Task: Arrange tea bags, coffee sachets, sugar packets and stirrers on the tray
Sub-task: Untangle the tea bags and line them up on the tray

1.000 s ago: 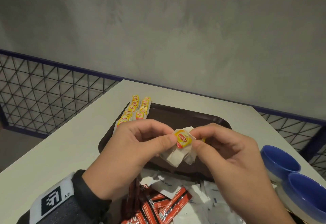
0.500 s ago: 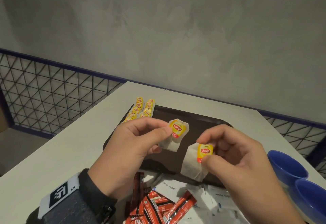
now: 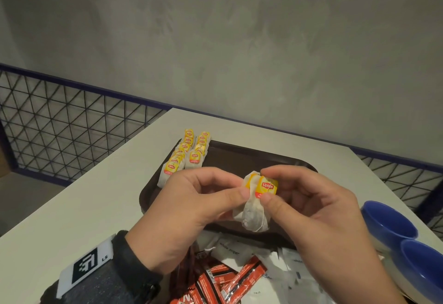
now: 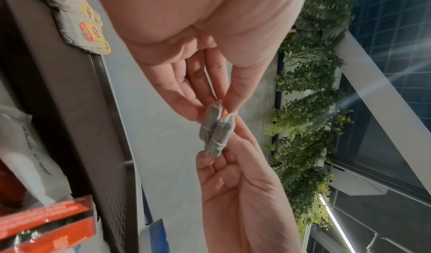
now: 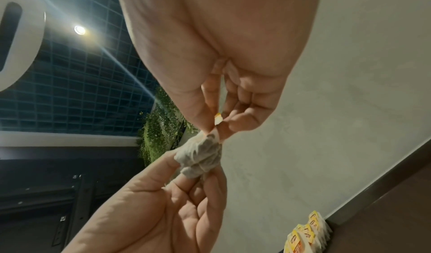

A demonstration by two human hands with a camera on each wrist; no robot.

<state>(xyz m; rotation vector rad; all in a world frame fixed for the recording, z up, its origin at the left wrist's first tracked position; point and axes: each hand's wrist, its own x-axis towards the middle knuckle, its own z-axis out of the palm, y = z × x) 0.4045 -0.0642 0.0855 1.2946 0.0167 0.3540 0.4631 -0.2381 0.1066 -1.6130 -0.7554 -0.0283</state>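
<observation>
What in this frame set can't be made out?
- Stirrers: none identifiable; the left hand covers part of the pile in the head view.
- Sugar packets: count unclear, overlapped by the right hand.
- Blue bowls: cut off by the head view's right edge.

The left forearm wears a dark grey knit sleeve [image 3: 100, 287] ending in a black cuff [image 3: 134, 265], at the lower left of the head view. Strapped over it sits a white tag [image 3: 86, 267] printed with a black square marker and the letters "LS". The right hand [image 3: 318, 222] and its wrist are bare.
</observation>
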